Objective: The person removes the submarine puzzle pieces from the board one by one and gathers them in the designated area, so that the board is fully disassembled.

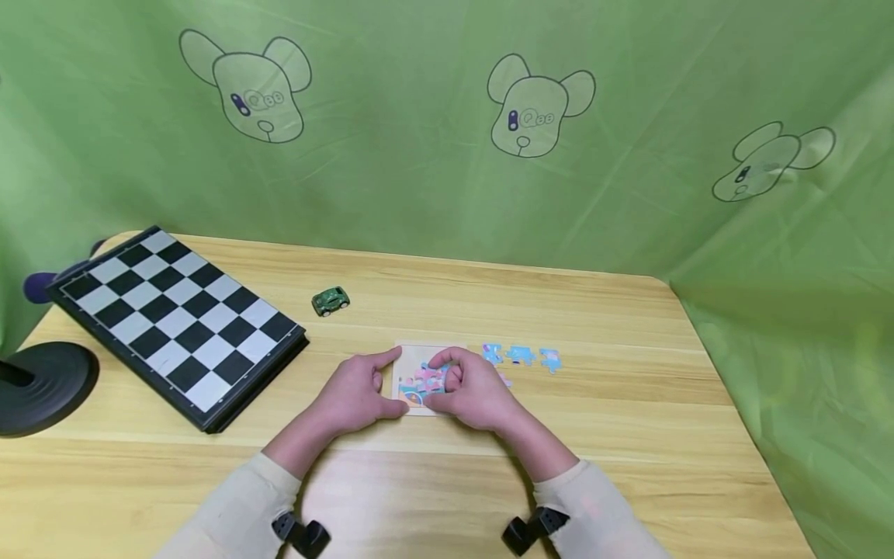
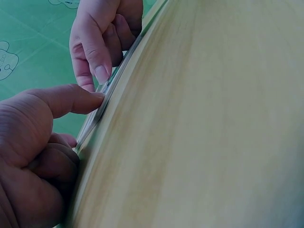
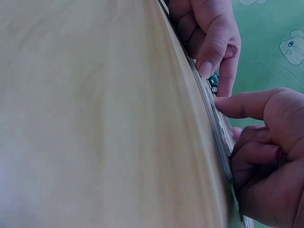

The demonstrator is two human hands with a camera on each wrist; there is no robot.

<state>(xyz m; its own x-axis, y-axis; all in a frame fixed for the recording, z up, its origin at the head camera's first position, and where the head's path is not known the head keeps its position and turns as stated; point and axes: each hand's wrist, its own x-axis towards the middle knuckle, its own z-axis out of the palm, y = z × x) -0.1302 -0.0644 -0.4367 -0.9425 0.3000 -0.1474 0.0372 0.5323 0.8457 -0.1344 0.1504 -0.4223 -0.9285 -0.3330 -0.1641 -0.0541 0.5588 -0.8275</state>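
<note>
Head view: a puzzle board (image 1: 410,354) lies on the wooden table (image 1: 628,404), with pink and blue pieces (image 1: 427,379) on it. The left hand (image 1: 356,396) grips the board's left side between thumb and forefinger; the right hand (image 1: 482,392) curves thumb and forefinger over the pieces — whether it pinches one, I cannot tell. Loose pieces (image 1: 520,355) lie right of the board; a green toy car (image 1: 331,300) stands beyond its left side, a chessboard (image 1: 181,310) farther left.

Left wrist view: the left thumb rests at the board's near edge.

Right wrist view: the right thumb touches the board — the car shows behind it.
</note>
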